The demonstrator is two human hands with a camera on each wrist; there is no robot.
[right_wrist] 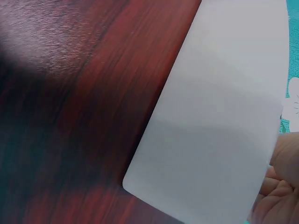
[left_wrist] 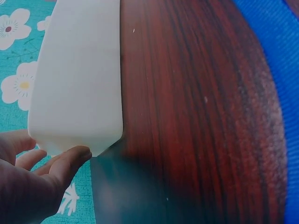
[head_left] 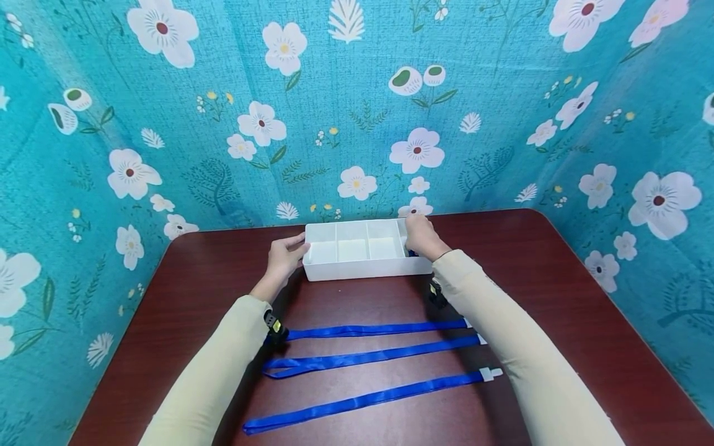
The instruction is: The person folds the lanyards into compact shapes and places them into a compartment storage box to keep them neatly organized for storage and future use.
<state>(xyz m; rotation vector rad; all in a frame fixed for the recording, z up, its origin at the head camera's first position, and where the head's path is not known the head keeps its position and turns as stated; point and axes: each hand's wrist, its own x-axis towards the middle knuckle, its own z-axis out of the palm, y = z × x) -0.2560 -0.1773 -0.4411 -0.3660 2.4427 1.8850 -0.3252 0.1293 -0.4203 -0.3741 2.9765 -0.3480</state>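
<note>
A white box [head_left: 357, 267] with several compartments stands near the back of the table. At its left end my left hand [head_left: 283, 257] rests its fingers against the end wall; the left wrist view shows the fingers [left_wrist: 70, 163] lying along that wall. My right hand [head_left: 424, 238] reaches into the rightmost compartment with bent fingers, holding a dark blue lanyard [head_left: 411, 253] that shows only as a small bit beneath the hand. In the right wrist view the box's front wall [right_wrist: 210, 116] hides the fingertips.
Three blue lanyards lie lengthwise in front of the box: a far one [head_left: 362, 330], a middle one [head_left: 368, 357] and a near one [head_left: 362, 402], with pale clips at their right ends. A flowered teal cloth [head_left: 334, 124] hangs behind the dark red table [head_left: 189, 297].
</note>
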